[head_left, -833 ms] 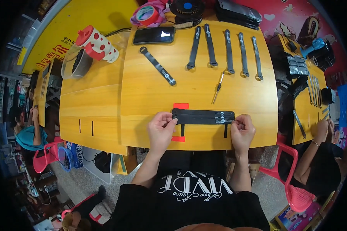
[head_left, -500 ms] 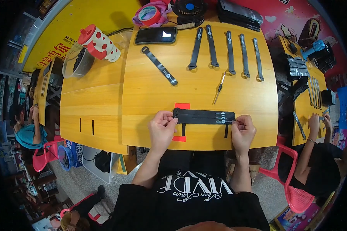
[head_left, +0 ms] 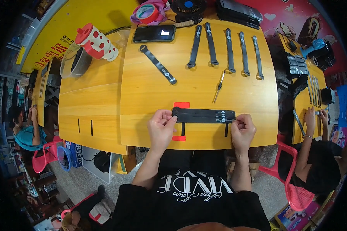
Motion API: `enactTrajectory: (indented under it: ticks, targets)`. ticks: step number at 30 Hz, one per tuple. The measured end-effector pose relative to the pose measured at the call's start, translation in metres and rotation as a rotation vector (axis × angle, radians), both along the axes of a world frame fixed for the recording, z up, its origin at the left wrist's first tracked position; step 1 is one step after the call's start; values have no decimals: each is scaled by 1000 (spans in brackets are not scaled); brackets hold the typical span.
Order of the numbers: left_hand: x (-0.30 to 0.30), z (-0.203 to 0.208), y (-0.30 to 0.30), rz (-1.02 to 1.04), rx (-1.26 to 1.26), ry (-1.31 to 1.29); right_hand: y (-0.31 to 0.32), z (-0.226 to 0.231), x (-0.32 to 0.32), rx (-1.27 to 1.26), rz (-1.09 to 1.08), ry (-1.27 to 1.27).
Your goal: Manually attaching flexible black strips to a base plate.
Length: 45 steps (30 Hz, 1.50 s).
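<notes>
A stack of black straps [head_left: 200, 116] lies crosswise near the table's front edge, with rounded ends at the left and pale printed marks at the right. My left hand [head_left: 160, 129] pinches its left end between thumb and fingers. At the other end, my right hand [head_left: 243, 131] has its fingers closed on the stack's right corner. Under and around the straps are red tape [head_left: 181, 104] and a black tape mark [head_left: 226, 130] stuck to the table. Beyond them lies a slim pointed tool [head_left: 219, 87].
Several loose straps [head_left: 230, 52] with ring ends lie in a row farther back, and a single strap [head_left: 158, 64] slants at the left. Behind are a phone [head_left: 154, 34], a tape roll [head_left: 146, 13] and a fan [head_left: 188, 7]. A spotted cup [head_left: 98, 42] stands left. Other people work at both sides.
My hands and the stack of straps have hardly moved; the view shifts slightly. At the right, the other person's hands have moved a little.
</notes>
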<state>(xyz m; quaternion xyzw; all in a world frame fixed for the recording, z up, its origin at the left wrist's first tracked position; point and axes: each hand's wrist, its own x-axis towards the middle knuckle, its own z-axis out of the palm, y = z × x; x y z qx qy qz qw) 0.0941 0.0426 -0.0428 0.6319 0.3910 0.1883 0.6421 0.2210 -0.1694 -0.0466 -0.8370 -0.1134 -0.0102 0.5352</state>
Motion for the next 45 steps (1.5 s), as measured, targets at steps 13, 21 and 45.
enactTrajectory:
  ticks: [13, 21, 45]
  targets:
    - [-2, -4, -5, 38, 110, -33, 3, 0, -1, 0, 7, -40]
    - [-1, -9, -1, -42, 204, -78, 0, 2, 2, 70, -7, -9]
    - [-14, 19, 46, -689, 1251, -55, -84, 2, -14, -561, 210, -521]
